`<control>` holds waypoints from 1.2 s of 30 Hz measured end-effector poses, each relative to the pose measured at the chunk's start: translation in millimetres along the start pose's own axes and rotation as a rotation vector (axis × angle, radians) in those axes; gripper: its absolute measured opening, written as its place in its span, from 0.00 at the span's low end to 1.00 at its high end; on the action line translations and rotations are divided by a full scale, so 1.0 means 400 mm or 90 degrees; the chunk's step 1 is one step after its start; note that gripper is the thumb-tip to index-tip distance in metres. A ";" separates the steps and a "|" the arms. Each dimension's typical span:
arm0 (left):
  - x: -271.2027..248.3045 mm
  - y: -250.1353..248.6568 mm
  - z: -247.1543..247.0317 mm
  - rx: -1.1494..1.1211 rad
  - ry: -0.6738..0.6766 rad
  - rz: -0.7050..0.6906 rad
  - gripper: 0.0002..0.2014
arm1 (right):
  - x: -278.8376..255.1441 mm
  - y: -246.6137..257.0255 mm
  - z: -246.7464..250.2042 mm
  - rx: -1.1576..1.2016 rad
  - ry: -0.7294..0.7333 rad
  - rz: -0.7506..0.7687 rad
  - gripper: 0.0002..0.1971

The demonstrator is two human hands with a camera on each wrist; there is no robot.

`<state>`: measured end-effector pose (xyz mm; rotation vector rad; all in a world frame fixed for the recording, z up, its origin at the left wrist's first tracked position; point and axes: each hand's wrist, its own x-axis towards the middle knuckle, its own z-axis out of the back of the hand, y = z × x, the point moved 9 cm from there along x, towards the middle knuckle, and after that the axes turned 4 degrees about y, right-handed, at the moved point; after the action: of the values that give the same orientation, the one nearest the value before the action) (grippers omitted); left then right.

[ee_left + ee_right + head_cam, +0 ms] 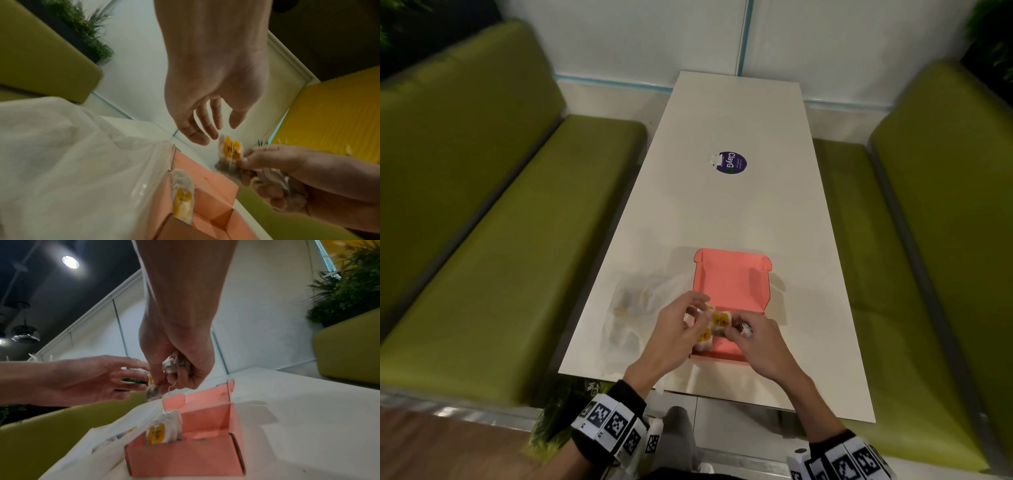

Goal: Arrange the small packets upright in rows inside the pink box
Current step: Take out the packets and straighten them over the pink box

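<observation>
With one packet (162,429) standing upright in the pink box (185,456) beneath my hands, my right hand (176,356) is pinching further packets (231,150) while my left hand (209,91) is reaching, fingers spread, empty; most rows are still awaiting filling.

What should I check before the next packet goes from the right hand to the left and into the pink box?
1. Right hand has packets in its grip: ok, it pinches one packet forward and bunches more in its curled fingers.
2. Left hand free to receive: ok, fingers spread, holding nothing.
3. Pink box open: ok, lid flap stands up at the far side.
4. Packet in the box upright: ok, it stands at the box's left wall.
5. Room for the next one: ok, pink floor is bare to its right.
6. Supply left in the plastic bag: cannot tell, contents are blurred.
</observation>
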<state>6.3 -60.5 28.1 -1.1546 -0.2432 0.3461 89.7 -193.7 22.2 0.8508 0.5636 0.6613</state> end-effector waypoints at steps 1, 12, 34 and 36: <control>-0.003 0.014 0.002 0.053 0.008 0.007 0.09 | 0.004 -0.023 -0.007 -0.015 0.016 -0.020 0.07; -0.040 0.099 -0.069 0.332 0.120 0.156 0.14 | 0.065 -0.123 -0.144 -0.170 0.211 -0.089 0.07; -0.044 0.090 -0.087 0.380 0.121 0.169 0.19 | 0.076 -0.166 -0.174 -0.090 0.114 -0.224 0.12; -0.043 0.091 -0.088 0.382 0.124 0.170 0.20 | 0.078 -0.172 -0.171 -0.097 0.087 -0.235 0.12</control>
<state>-2.0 -83.9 -19.5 -0.6171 0.1828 0.4972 84.3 -171.0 -77.1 0.5422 0.7618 0.4194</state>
